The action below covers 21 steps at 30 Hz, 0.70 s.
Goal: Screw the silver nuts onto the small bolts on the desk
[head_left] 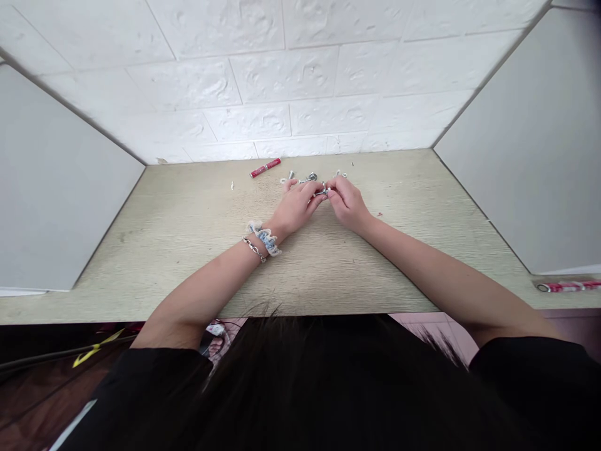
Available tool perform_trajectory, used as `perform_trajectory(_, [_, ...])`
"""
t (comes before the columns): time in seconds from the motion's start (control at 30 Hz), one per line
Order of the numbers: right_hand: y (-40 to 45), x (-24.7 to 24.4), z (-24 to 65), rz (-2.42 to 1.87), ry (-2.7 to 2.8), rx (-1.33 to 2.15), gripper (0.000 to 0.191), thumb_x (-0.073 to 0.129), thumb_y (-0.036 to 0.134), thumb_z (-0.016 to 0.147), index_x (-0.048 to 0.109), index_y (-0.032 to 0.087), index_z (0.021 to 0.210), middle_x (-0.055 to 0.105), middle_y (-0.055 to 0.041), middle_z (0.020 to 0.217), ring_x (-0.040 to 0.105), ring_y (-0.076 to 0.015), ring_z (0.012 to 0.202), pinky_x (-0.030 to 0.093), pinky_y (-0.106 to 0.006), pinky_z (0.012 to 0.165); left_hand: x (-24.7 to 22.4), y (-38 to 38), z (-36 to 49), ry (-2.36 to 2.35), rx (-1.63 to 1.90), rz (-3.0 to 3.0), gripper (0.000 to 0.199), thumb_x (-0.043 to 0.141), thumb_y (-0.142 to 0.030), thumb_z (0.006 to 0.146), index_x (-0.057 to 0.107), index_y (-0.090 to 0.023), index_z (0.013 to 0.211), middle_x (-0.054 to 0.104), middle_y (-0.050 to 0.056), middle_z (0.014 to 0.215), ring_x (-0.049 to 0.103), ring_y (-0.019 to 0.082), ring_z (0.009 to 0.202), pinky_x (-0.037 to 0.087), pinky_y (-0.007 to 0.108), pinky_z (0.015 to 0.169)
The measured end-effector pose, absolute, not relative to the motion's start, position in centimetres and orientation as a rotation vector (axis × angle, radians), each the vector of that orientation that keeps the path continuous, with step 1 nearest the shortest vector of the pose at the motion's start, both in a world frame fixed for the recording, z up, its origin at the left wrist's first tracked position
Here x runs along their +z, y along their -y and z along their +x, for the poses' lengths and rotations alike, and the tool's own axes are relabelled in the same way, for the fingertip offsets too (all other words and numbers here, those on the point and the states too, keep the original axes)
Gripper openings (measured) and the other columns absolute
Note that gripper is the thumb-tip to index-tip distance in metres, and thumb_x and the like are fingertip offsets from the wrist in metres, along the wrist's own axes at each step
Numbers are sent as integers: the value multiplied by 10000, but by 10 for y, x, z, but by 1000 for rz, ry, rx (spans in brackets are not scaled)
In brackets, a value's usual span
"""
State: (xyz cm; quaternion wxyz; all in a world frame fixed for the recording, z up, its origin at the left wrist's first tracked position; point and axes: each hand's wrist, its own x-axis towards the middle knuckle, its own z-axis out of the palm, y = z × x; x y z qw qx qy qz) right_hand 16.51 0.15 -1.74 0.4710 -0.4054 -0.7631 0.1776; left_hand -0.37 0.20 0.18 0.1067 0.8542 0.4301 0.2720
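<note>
**Left hand [297,208] and right hand [348,203] meet at small metal piece [321,193]**

Head view: fingers of both hands pinch the small metal piece, near the middle of the desk's [188,219] far edge. Loose metal hardware [312,178] lies just beyond; a red tube [265,168] lies toward the far left corner.

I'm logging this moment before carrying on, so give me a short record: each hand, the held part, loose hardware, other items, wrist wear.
Left hand: left hand, fingertips at a small metal part
Right hand: right hand, fingertips at the same part
Held part: exact shape too small to tell, partly hidden by fingers
Loose hardware: bolt and round metal piece, beyond the left hand
Other items: red tube toward the wall; another red object at the right front edge of the table
Wrist wear: scrunchie and chain bracelet, left wrist
</note>
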Motion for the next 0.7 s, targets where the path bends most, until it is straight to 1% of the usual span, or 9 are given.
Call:
perform_trajectory(0.1, [-2,-19,165,-1007,1841,468,73,434,281,854,456,214,834,530,-21,780,479,-164,701,398,-326,656,2,-2,-4,-1265,796,2521,243,367,-347,1005,563,-218,1066,678,21,1022,609,171,1006,263,395,1104])
perform_trajectory(0.17, [-3,-21,165,-1006,1830,502,41,437,239,831,458,215,857,536,-19,796,487,-162,708,409,-326,663,1,-3,-4,-1270,787,2526,249,367,-353,1006,563,-217,1078,679,22,1021,610,172,1012,255,398,1110])
perform_trajectory(0.3, [-2,-22,167,-997,1830,552,133,461,177,791,464,218,918,555,-21,839,514,-164,743,441,-336,702,0,-4,-3,-1298,782,2527,266,358,-360,1008,558,-219,1111,679,28,1041,612,176,1022,257,401,1108])
perform_trajectory(0.4, [0,-23,167,-976,1834,546,175,481,172,789,476,218,958,572,-24,888,529,-157,754,461,-342,726,1,-3,-3,-1314,786,2518,272,349,-357,1011,558,-217,1116,680,30,1049,612,176,1025,263,398,1103])
perform_trajectory(0.47, [0,-26,166,-961,1810,553,168,489,209,824,481,220,992,588,-30,935,546,-152,771,476,-345,749,2,-3,-3,-1311,781,2516,272,350,-355,1011,561,-214,1108,682,30,1045,612,175,1027,263,397,1103])
perform_trajectory(0.57, [-8,-25,163,-981,1675,584,201,442,342,921,471,234,1088,604,-48,1009,581,-154,821,495,-348,763,2,-3,-3,-1313,786,2506,265,365,-355,1006,568,-209,1095,684,34,1044,612,177,1024,259,400,1106])
perform_trajectory(0.63, [-17,-10,165,-1000,1571,604,290,354,443,972,457,250,1162,607,-67,1066,605,-163,855,502,-352,745,2,-3,-4,-1315,796,2496,252,384,-353,1001,570,-210,1092,685,36,1046,613,177,1019,258,401,1105])
perform_trajectory(0.7, [-20,24,175,-978,1556,622,411,249,525,992,449,259,1233,601,-91,1155,627,-189,915,503,-366,732,0,-4,-4,-1316,796,2489,238,397,-349,999,572,-214,1087,688,32,1040,614,174,1010,260,401,1104])
